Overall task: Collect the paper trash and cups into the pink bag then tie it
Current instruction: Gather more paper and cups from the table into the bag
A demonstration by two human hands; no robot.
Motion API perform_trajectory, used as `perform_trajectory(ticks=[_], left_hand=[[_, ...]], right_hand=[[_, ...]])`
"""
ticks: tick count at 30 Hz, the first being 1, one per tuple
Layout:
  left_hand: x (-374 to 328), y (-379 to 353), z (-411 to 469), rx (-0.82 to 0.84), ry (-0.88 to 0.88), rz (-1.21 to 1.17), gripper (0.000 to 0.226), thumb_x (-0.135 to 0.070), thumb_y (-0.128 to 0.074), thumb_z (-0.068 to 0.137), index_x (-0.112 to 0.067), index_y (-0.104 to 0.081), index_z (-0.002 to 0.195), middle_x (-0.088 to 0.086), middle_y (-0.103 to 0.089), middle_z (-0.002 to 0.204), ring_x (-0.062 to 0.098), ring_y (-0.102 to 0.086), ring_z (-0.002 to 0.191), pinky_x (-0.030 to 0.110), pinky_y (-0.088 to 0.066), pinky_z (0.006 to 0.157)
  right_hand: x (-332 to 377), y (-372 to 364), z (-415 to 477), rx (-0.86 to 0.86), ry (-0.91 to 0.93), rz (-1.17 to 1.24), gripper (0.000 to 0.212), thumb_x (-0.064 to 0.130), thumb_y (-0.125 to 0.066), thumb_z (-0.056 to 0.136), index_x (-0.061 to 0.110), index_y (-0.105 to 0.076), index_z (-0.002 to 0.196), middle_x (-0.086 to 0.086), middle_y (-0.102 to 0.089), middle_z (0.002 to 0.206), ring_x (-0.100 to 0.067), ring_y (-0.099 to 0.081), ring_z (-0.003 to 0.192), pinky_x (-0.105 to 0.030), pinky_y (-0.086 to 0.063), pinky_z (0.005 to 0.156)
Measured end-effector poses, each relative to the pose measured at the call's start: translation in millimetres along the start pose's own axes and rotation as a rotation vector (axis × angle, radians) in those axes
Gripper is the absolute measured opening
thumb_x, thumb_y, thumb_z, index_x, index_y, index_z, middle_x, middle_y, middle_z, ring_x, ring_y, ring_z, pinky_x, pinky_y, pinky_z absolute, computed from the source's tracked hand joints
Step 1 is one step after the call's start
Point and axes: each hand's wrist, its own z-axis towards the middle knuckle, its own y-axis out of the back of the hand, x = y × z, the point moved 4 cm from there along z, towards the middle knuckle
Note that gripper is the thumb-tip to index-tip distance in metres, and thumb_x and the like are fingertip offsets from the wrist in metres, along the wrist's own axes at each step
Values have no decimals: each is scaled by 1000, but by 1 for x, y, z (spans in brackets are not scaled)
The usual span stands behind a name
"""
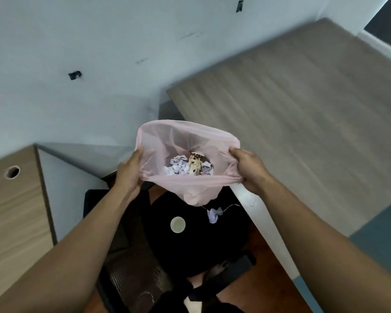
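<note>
Across the right, blurred and cut by the frame edge: a wood-top desk [291, 114], white front edge running down beside the chair. At left, cropped too: a second desk [11, 211] with a round cable hole [12, 172]. Between them, a narrow gap filled by a black chair seat [190, 251], lower part lost in shadow.

Above that seat, held in the air: the pink bag [158, 136], thin, translucent, mouth stretched wide. Gripped at the rim on either side: left hand [131, 170] with fingers curled into the film, right hand [248, 170] clenched round bunched plastic.

Inside, partly veiled: crumpled white papers [177, 167] and a brown-spotted cup [195, 166]. On the seat below, outside the bag: a white cup [178, 224], upright, and near it one paper wad [213, 215].
</note>
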Motion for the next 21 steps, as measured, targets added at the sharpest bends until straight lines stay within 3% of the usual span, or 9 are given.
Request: perform_trajectory(ticks=[2,6,9,12,15,21], left_hand=[[11,12,9,2,17,14,28,-34,-71,103,-9,-83,110,1,-85,113,16,-79,88,28,-61,59],[43,26,34,14,63,90,23,-35,-72,103,-18,-87,98,-4,-85,113,12,-78,91,30,-59,64],[67,32,51,16,94,136,26,-42,-71,103,-19,-85,105,-8,-84,116,10,-78,102,36,-62,71],[91,35,63,54,108,184,46,-63,-80,88,-19,-86,103,-6,-83,113,10,-77,91,38,-61,74],[117,38,74,92,124,232,77,-81,-89,64,-14,-85,102,1,-73,100,20,-65,89,45,-56,79],[153,40,92,29,190,197,50,-59,-86,86,-17,-85,114,5,-85,108,20,-78,92,46,-64,89]], right_hand=[[-16,-12,8,-32,-14,-56,29,16,-62,108,4,-80,88,-8,-82,84,-23,-75,78,-40,-57,84],[-44,-26,27,-91,-43,-123,29,22,-66,104,3,-79,86,-12,-80,84,-25,-74,79,-37,-54,77],[-60,-33,41,-141,-29,-182,26,24,-66,102,7,-77,85,-9,-74,74,-21,-68,70,-31,-50,65],[-78,-35,56,-184,-8,-199,23,22,-65,102,8,-75,87,-7,-71,73,-17,-64,66,-27,-47,59],[-102,-32,75,-206,-37,-188,27,25,-67,103,1,-78,95,-8,-81,86,-12,-71,69,-25,-53,67],[-156,-25,110,-229,-110,-216,20,27,-69,99,12,-80,91,-2,-81,84,-20,-71,81,-39,-57,83]])
